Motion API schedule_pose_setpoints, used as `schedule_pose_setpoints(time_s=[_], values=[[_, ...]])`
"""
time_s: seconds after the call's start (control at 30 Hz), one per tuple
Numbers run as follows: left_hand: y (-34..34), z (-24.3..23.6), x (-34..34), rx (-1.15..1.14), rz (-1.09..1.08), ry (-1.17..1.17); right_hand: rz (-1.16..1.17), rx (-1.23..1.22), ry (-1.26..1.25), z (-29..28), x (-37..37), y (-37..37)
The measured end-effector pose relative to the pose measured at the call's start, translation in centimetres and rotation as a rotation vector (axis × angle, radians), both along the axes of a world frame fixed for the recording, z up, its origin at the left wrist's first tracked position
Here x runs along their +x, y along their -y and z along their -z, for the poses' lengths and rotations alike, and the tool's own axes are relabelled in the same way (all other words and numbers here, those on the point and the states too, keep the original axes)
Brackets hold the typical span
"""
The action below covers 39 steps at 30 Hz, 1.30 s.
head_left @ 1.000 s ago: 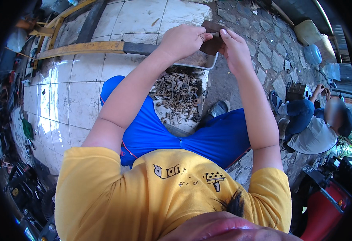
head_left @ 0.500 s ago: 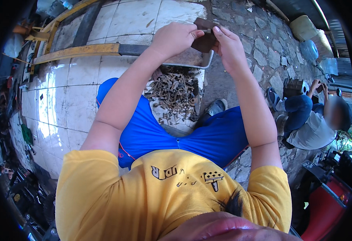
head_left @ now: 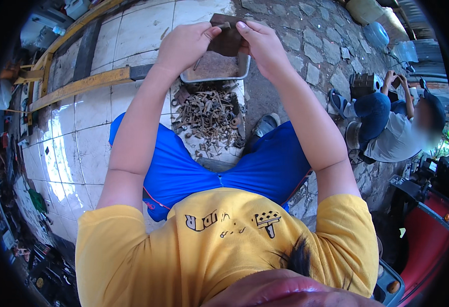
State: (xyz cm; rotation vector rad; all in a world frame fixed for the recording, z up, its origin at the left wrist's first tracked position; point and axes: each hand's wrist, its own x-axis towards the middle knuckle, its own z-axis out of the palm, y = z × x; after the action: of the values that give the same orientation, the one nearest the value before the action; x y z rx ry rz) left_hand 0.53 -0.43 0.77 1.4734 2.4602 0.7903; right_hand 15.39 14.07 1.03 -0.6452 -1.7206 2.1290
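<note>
My left hand [head_left: 186, 46] and my right hand [head_left: 263, 46] both grip a dark brown flat piece [head_left: 226, 43], held up at the top of the view. My left fingers also press near a small dull piece on it, too small to make out. My right thumb lies on its upper edge. Just beneath is a shallow metal tray [head_left: 214, 79] with a pale rim. Below that, between my blue-clad legs, a heap of rusty small metal parts [head_left: 209, 115], several bolts and washers among them, lies on the tiles.
Yellow-and-dark beams [head_left: 81, 81] lie at the upper left. At the right a person in a white shirt [head_left: 393, 138] sits by a metal block [head_left: 362, 84], both hands raised around a dark object. A red machine [head_left: 429, 240] stands at lower right; jugs [head_left: 375, 33] at upper right.
My hands, still gripping the flat piece, have moved left and upward in the view. The tray, parts heap and surroundings appear shifted left and up too.
</note>
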Motion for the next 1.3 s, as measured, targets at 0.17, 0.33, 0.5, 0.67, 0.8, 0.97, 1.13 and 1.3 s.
schedule_pose_setpoints(time_s=[0.17,0.33,0.5,0.67,0.8,0.97,1.13,1.3], values=[[-0.1,-0.3,-0.1,-0.043,-0.01,-0.01,0.013,0.026,0.01,0.6,0.1,-0.3],[0.1,0.3,-0.5,0.092,0.091,0.027,-0.015,0.136,0.118,0.1,-0.2,-0.6],[0.3,-0.6,-0.4,-0.02,0.013,0.038,0.019,0.034,0.022,1.0,0.0,-0.4],[0.7,-1.0,-0.5,-0.023,0.005,0.015,0.002,0.048,0.023,0.5,0.0,-0.2],[0.7,-0.5,0.7,0.031,0.068,0.035,-0.009,0.067,0.029,0.8,0.0,-0.3],[0.4,-1.1,0.2,-0.014,0.032,0.002,0.009,0.024,0.012,-0.5,0.1,0.4],[0.4,-0.5,0.0,0.034,0.036,0.011,-0.018,0.005,-0.007,-0.6,0.1,0.4],[0.6,-0.5,0.6,0.054,0.097,0.005,-0.041,0.046,-0.013,0.4,0.0,-0.2]])
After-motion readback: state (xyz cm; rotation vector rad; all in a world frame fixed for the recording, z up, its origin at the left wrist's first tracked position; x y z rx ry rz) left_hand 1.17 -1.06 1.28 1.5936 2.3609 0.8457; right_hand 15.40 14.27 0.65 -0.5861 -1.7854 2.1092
